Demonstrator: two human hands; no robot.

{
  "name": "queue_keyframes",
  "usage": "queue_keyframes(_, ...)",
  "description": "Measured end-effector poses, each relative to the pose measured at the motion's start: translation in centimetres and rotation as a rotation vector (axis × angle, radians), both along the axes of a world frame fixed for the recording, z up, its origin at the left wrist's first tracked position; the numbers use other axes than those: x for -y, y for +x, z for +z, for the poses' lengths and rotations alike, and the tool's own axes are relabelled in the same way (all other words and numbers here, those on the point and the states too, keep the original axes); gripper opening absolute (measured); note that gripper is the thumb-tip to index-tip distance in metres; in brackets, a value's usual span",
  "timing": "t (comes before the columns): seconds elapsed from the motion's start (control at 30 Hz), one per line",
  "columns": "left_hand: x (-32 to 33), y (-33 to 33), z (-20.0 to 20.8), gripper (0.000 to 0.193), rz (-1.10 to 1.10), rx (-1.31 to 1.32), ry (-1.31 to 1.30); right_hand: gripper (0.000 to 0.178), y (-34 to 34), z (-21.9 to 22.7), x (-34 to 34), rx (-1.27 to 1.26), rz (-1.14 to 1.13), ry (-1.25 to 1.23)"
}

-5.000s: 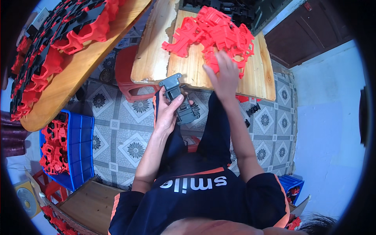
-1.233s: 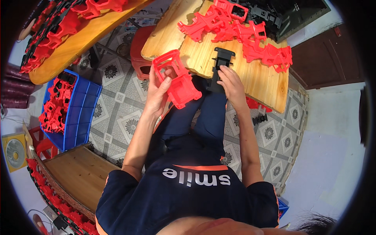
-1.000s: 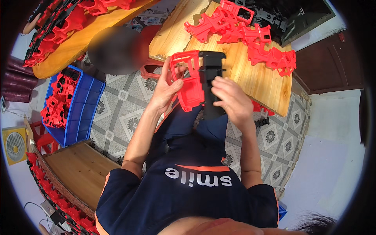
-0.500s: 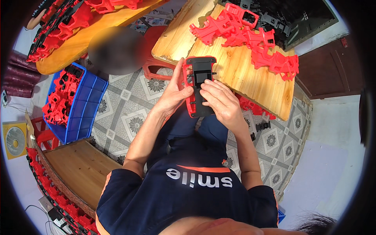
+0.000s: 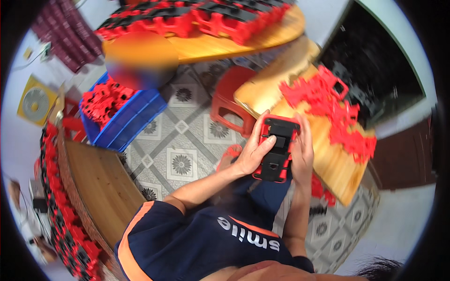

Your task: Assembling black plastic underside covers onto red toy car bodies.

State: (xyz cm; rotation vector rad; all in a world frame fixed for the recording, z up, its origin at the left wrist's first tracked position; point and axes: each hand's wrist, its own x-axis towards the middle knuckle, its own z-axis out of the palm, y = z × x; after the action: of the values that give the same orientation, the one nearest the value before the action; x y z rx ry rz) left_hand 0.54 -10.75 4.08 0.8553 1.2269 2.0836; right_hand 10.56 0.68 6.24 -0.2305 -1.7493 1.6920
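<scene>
A red plastic frame with a black plate fitted on it, one red-and-black plastic assembly [image 5: 273, 169], is held upright in front of my thighs between both hands. My left hand [image 5: 253, 157] grips its left side, with the thumb lying on the raised black block in the middle. Along the right edge, my right hand [image 5: 303, 152] wraps its fingers, partly hidden behind the assembly. Just beyond my hands is a wooden table [image 5: 340, 180] carrying several loose red plastic frames [image 5: 323, 100].
A dark box [image 5: 375, 70] with black parts stands at the back right. Red-and-black assemblies [image 5: 225, 18] crowd the far table [image 5: 239, 50]. Left are a blue crate [image 5: 136, 124] of red parts and a wooden bench [image 5: 103, 178]. A red stool [image 5: 229, 100] stands ahead. Another person's arm shows far left.
The view has swung left. My right hand has shifted from the black plate's front to the assembly's right edge. My left thumb has moved from the side onto the black block.
</scene>
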Motion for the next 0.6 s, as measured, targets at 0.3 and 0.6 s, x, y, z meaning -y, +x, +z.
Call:
queue_keyframes(0.3,4.5,-3.5,4.1,0.077,0.494,-0.213,0.252,0.093,-2.9,1.7,3.4,0.234,0.331,0.259)
queue_keyframes(0.6,20.4,-25.7,8.7,0.034,1.209,0.009,0.561,0.058,-5.9,3.8,1.9,0.170,0.168,0.228)
